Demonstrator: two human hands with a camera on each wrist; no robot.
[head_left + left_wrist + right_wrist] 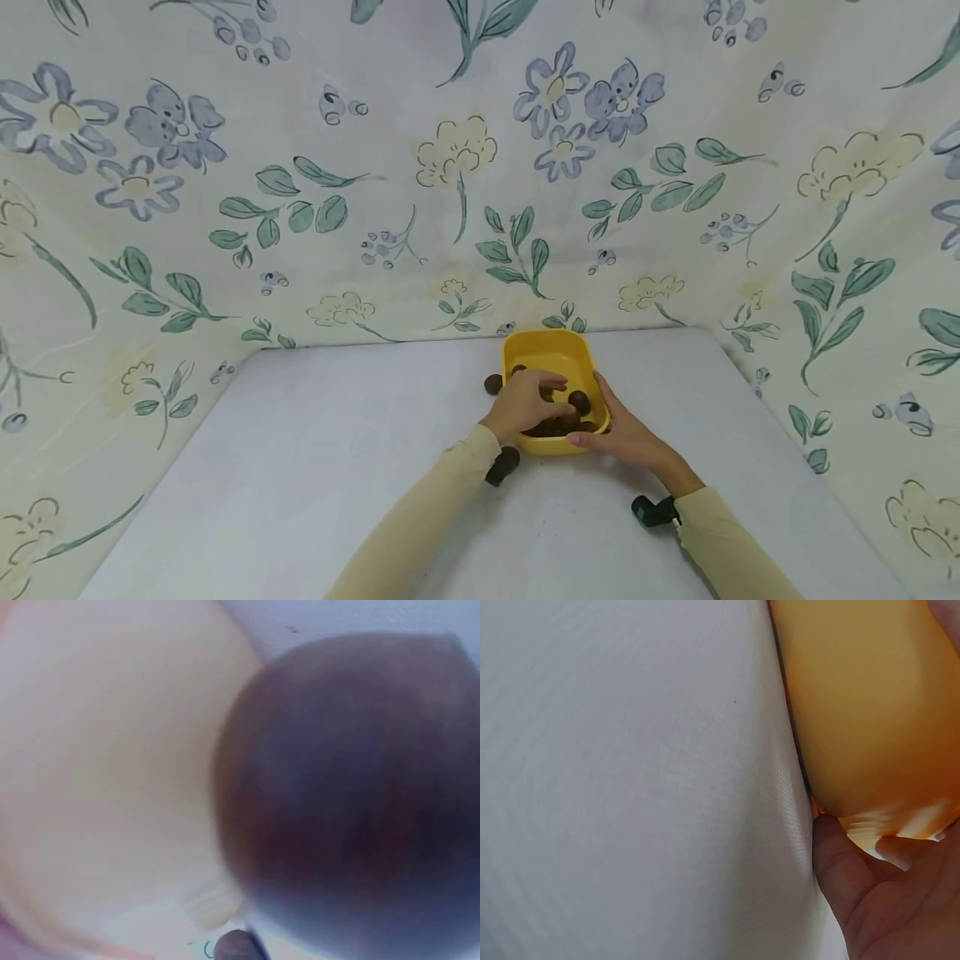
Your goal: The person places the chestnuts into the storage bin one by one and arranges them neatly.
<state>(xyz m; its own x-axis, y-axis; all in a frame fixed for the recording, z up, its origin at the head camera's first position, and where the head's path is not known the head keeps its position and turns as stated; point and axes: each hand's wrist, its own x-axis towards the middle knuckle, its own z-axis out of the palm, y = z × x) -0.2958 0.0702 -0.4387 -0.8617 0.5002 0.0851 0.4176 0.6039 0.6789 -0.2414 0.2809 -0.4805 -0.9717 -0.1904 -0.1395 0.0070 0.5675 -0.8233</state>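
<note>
A yellow container (553, 343) holds several brown, glossy chestnuts (578, 403), mostly near its front end. My left hand (525, 402) reaches over its left rim, fingers and thumb spread apart, their tips right at one chestnut; I cannot tell whether they pinch it. My right hand (628, 435) grips the container's front right corner, thumb at the front rim and fingers along the right side. In the right wrist view that hand (900, 907) lies against the container's yellow wall (862, 705). One large, blurred chestnut (352, 795) fills much of the left wrist view.
One chestnut (492, 384) lies on the white table (360, 433) outside the container's left wall, and another (510, 457) shows beside the left wrist's black camera (496, 477). Another black camera (651, 511) is at the right wrist. Floral cloth (450, 208) rises behind and beside the table.
</note>
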